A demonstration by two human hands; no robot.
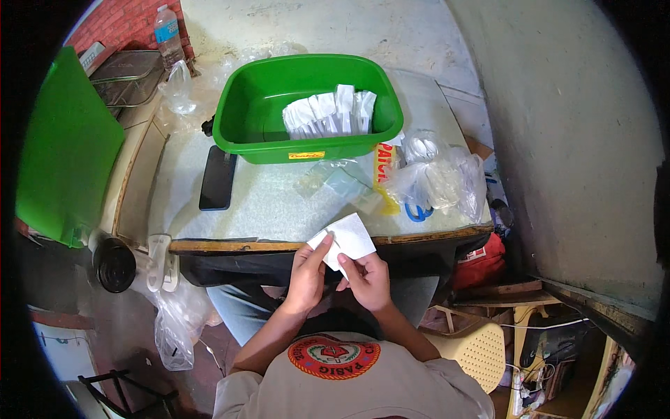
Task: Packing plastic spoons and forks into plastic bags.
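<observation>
A folded white paper napkin [352, 235] is held between my two hands, just over the table's wooden front edge. My left hand [308, 275] pinches its left side, thumb on top. At its lower right, my right hand [369, 280] grips it with thumb and fingers. Beyond them on the table stands a green plastic basin [309, 152]. Several white paper-wrapped packets [330, 112] in clear plastic lean in a row against its near wall. Clear plastic wrappers [340, 180] lie flat between the basin and my hands.
A black phone [218, 178] lies left of the basin. To the right are a yellow printed packet [386, 173], blue scissor handles [419, 211] and clear plastic bags [445, 178]. A water bottle [168, 39] stands at the back left. A wall [570, 146] rises on the right.
</observation>
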